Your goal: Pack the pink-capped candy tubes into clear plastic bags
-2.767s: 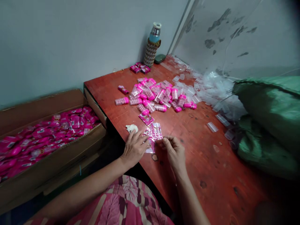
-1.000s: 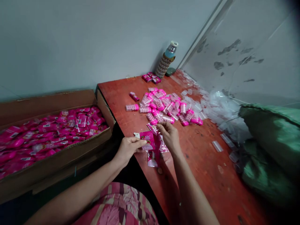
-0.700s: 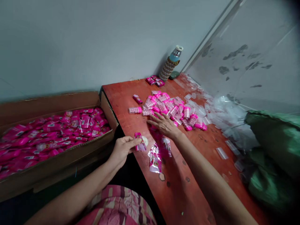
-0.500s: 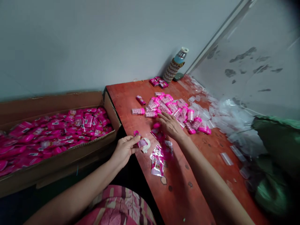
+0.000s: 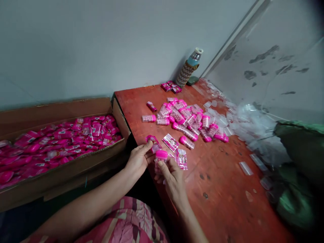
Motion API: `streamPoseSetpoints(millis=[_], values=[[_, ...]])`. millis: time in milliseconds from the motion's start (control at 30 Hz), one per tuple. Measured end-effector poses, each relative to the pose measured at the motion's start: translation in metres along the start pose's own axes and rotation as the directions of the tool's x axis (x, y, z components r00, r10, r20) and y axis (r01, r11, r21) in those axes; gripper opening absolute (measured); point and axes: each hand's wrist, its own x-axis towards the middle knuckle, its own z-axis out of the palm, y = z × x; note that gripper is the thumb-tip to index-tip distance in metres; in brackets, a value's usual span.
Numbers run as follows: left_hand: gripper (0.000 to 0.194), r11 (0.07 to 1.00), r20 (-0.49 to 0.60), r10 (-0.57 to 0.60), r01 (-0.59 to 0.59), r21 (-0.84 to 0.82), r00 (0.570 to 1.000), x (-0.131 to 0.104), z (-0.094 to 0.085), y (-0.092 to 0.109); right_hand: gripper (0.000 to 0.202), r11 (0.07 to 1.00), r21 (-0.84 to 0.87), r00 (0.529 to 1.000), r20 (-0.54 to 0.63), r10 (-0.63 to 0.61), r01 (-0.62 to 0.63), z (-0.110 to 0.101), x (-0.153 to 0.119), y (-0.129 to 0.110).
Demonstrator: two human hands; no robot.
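Between its thumb and fingers my left hand [image 5: 139, 158] pinches a pink printed plastic wrapper [image 5: 154, 142]. Close beside it, my right hand [image 5: 174, 177] grips a small clear container with a pink cap [image 5: 161, 155], held upright with the cap on top. Its lower part is partly covered by my fingers. Flat on the red table behind my right hand lie several loose pink wrappers [image 5: 181, 158]. One more capped container [image 5: 187, 142] lies on its side just past them. Farther back is a pile of capped containers filled with small pink balls [image 5: 178, 116].
At left stands a cardboard box [image 5: 117, 114] full of pink packets [image 5: 76, 135]. A bottle in a knitted sleeve [image 5: 187, 69] and several packets [image 5: 171, 86] are at the table's back. Clear empty tubes [image 5: 235, 121] spread rightward, beside a green sack [image 5: 298, 152].
My right hand has come back from the pile toward my left hand and now holds a capped container. My left hand has kept its grip on a wrapper, now raised upright.
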Motion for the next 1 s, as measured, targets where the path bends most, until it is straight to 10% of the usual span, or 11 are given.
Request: streamPoseSetpoints(millis=[267,700,1000], values=[[0.022,0.971,0.110,0.070,-0.093,0.222,0.991,-0.011,0.003,-0.002,0.025,0.988,0.152,0.999,0.035,-0.026,0.021,0.000,0.001,0.007],[0.024,0.924,0.253,-0.142,0.036,0.380,0.957,-0.011,0.009,-0.002,0.022,0.993,0.013,0.988,-0.104,-0.118,0.120,-0.002,-0.002,0.015],[0.023,0.818,0.342,-0.184,-0.049,0.573,0.922,-0.009,0.010,0.007,0.023,0.970,0.244,0.998,0.059,-0.026,0.011,-0.009,0.001,0.011]])
